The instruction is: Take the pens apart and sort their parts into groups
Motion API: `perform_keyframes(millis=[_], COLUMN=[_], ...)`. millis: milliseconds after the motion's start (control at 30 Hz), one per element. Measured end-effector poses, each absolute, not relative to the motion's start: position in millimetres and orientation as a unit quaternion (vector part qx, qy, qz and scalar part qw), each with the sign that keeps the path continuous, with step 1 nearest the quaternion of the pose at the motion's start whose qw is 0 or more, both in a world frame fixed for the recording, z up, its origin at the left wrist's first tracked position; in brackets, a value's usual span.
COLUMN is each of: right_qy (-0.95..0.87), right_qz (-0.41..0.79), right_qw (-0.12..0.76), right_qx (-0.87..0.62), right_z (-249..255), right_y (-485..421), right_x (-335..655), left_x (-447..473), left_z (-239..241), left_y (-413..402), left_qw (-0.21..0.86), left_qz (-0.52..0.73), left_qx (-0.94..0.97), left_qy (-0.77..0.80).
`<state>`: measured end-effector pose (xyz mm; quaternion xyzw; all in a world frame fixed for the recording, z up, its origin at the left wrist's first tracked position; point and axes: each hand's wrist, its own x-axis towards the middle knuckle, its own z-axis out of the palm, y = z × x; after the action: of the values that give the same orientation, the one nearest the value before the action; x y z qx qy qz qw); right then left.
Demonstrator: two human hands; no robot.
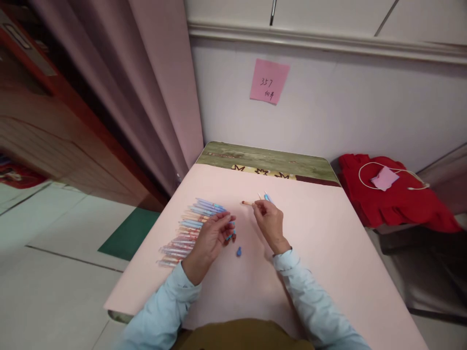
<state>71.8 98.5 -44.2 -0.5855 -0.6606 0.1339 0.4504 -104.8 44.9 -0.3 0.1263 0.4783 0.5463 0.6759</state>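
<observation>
My right hand [270, 221] pinches a slim beige pen [248, 203] with a brown end pointing left. Partly behind that hand lie a few more slim pens [268, 197], white and blue at their tips. My left hand [215, 233] is closed, fingers curled toward the thumb; whether anything small is between them I cannot make out. It is over the right ends of a row of pastel pens [182, 243] in blue, peach, pink and lilac. Just beside its fingers are small brown-and-blue pieces [230, 239]. Nearer to me sits a small blue piece [239, 252], like a cap.
The pens lie on a pale pink table cover [328, 272] with a green wood-look strip [262, 158] along the far edge. A pink note [270, 81] is on the wall. At right, a red cloth [397, 204] bears a white cable. A curtain [164, 73] hangs at left.
</observation>
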Motion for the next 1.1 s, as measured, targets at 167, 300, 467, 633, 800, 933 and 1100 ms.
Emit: perform_keyframes(millis=[167, 300, 467, 633, 800, 933, 1100], right_qy=[-0.677, -0.718, -0.744, -0.722, -0.826, -0.870, -0.894], right_qz=[0.185, 0.190, 0.225, 0.251, 0.227, 0.188, 0.138], right_qw=[0.492, 0.469, 0.453, 0.469, 0.296, 0.213, 0.172], right_qx=[-0.515, -0.478, -0.436, -0.442, -0.422, -0.403, -0.389], right_z=[-3, 7, 6, -1, -36, -57, -60], right_y=[75, 63, 61, 57, 33, 20, 22], right_x=[54, 36, 28, 39, 35, 20, 13], left_x=[-107, -104, -109, -134, -152, -148, -142], left_z=[6, 5, 4, 18, 26, 28, 27], left_y=[57, 57, 51, 48, 53, 54, 52], left_qw=[0.720, 0.740, 0.717, 0.680, 0.638, 0.643, 0.652], left_qz=[0.539, 0.555, 0.578, 0.602, 0.643, 0.644, 0.635], left_qx=[0.063, 0.013, 0.013, -0.014, -0.042, -0.047, -0.049], left_qy=[0.432, 0.380, 0.389, 0.417, 0.421, 0.412, 0.412])
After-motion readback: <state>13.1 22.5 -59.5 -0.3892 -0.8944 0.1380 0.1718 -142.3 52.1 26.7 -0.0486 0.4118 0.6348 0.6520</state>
